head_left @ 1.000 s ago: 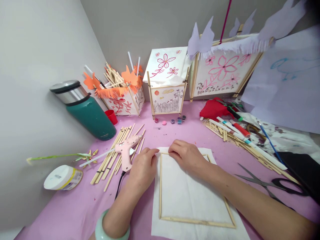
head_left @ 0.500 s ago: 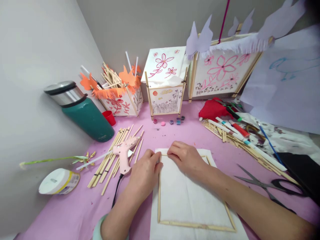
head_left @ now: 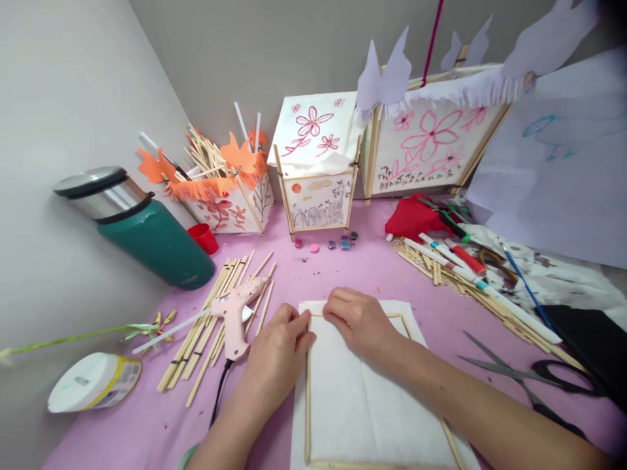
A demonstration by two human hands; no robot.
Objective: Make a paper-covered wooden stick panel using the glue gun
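A rectangular frame of thin wooden sticks [head_left: 308, 398] lies on a sheet of white paper [head_left: 362, 405]. My left hand [head_left: 281, 349] pinches the frame at its far left corner, thumb and fingers closed on the stick. Just right of it, my right hand [head_left: 360, 320] has its fingers bent together on the far stick of the frame, pressing it to the paper. The fingertips hide part of that corner. Left of my left hand, a pink hot glue gun [head_left: 235, 320] with a clear glue stick rests on a spread of loose wooden sticks [head_left: 196, 339].
Scissors [head_left: 519, 373] lie open at the right, near more sticks and markers [head_left: 460, 261]. Behind stand decorated paper lanterns [head_left: 318, 196] and small paint pots [head_left: 345, 243]. A green bottle [head_left: 157, 241], a red cup [head_left: 203, 239] and a white tub [head_left: 93, 382] are at the left.
The view has shifted slightly, so the paper and frame sit a little lower. Both hands keep their places at the frame's far left corner.
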